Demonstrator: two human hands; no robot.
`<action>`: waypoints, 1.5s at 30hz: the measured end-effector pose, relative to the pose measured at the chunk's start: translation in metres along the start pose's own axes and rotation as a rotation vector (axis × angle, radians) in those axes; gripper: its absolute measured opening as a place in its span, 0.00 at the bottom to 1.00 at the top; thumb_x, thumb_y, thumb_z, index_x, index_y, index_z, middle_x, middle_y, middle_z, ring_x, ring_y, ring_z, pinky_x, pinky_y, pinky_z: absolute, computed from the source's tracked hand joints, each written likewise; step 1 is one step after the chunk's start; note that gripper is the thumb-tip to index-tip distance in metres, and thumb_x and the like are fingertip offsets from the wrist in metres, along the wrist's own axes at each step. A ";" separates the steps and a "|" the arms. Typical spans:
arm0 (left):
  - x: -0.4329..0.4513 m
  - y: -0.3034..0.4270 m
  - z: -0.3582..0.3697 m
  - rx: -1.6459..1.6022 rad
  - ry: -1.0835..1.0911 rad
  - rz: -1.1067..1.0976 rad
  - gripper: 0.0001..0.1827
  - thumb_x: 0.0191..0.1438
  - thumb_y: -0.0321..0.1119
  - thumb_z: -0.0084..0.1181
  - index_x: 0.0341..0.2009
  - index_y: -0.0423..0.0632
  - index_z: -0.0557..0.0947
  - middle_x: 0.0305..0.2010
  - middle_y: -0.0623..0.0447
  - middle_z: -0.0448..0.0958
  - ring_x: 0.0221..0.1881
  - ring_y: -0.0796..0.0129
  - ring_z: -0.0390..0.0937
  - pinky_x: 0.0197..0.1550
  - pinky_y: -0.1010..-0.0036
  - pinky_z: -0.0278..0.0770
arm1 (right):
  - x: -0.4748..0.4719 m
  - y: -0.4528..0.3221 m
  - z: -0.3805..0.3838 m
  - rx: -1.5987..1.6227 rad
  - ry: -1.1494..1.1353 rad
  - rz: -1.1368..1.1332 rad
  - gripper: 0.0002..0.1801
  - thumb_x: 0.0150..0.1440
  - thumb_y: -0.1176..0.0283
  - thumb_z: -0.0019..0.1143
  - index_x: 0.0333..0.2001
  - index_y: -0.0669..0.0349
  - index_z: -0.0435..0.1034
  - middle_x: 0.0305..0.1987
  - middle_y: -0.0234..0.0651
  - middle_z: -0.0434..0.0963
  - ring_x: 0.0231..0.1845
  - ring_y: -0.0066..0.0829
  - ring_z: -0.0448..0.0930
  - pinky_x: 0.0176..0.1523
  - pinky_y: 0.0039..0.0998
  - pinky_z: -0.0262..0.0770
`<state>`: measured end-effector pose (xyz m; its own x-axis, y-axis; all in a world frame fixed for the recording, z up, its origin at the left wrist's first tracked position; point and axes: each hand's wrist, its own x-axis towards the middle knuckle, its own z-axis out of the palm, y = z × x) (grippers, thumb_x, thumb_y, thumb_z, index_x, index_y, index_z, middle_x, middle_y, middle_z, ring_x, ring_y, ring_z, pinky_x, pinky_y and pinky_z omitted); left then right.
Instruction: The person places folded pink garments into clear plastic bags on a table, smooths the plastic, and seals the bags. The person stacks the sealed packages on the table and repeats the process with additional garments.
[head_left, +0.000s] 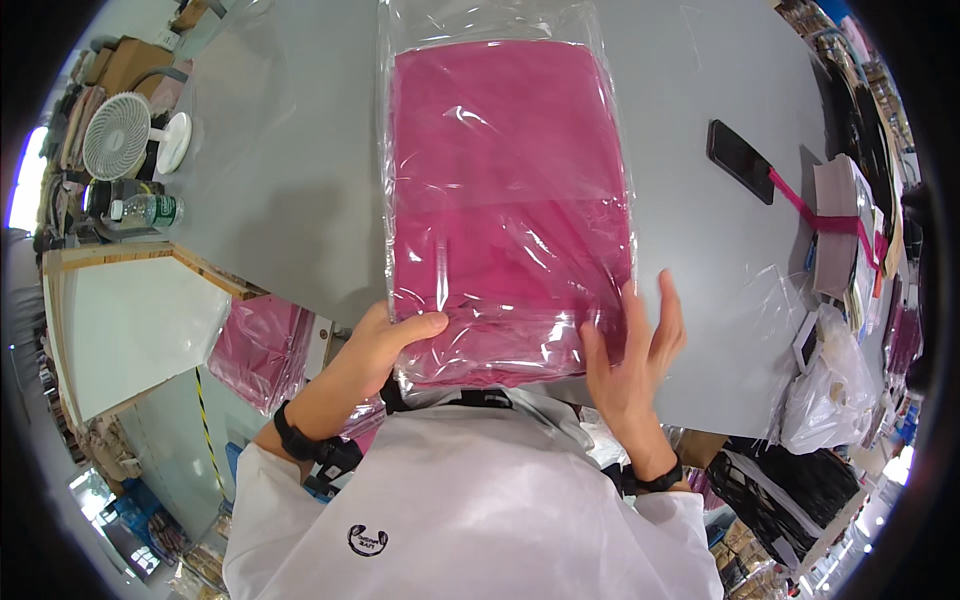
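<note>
A folded pink fabric item (510, 165) in a clear plastic bag (487, 22) lies in front of me, partly over the grey table (300, 172). My left hand (382, 341) grips the bag's lower left edge, its thumb on top and its other fingers hidden underneath. At the lower right, my right hand (634, 352) has its thumb against the bag, with the index finger at the edge and another finger raised apart. The clear plastic reaches beyond the top of the folded fabric.
At right are a black phone (740, 161), a stack of paper (834, 225) with a pink strap and a white plastic bag (829, 390). A white fan (118, 136) and a bottle (148, 210) stand at left. More bagged pink fabric (262, 349) lies below the table's left edge.
</note>
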<state>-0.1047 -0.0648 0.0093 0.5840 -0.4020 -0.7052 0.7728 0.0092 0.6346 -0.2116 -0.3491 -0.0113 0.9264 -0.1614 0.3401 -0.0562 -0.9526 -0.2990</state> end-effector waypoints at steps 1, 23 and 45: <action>0.002 -0.002 -0.001 0.022 0.005 -0.043 0.20 0.65 0.35 0.62 0.58 0.39 0.80 0.50 0.52 0.83 0.52 0.68 0.81 0.56 0.67 0.79 | -0.005 -0.004 -0.003 0.127 -0.061 -0.149 0.42 0.59 0.55 0.73 0.72 0.60 0.65 0.78 0.55 0.60 0.78 0.52 0.63 0.79 0.48 0.56; 0.050 -0.105 0.002 1.385 0.179 1.132 0.24 0.58 0.34 0.61 0.61 0.48 0.82 0.57 0.40 0.81 0.57 0.43 0.78 0.58 0.52 0.77 | 0.043 -0.060 0.039 0.170 0.268 -0.273 0.41 0.35 0.85 0.66 0.58 0.53 0.78 0.47 0.37 0.77 0.46 0.43 0.80 0.52 0.41 0.83; 0.016 -0.033 0.011 1.442 -0.027 0.758 0.21 0.65 0.44 0.60 0.58 0.47 0.84 0.49 0.40 0.84 0.50 0.47 0.82 0.52 0.54 0.80 | 0.068 -0.026 0.101 0.031 0.102 -0.575 0.39 0.54 0.79 0.59 0.71 0.48 0.69 0.72 0.48 0.69 0.70 0.51 0.72 0.75 0.65 0.61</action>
<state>-0.1233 -0.0814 -0.0190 0.6846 -0.7196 -0.1159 -0.5426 -0.6093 0.5781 -0.1093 -0.3089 -0.0701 0.7646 0.3536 0.5389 0.4573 -0.8868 -0.0669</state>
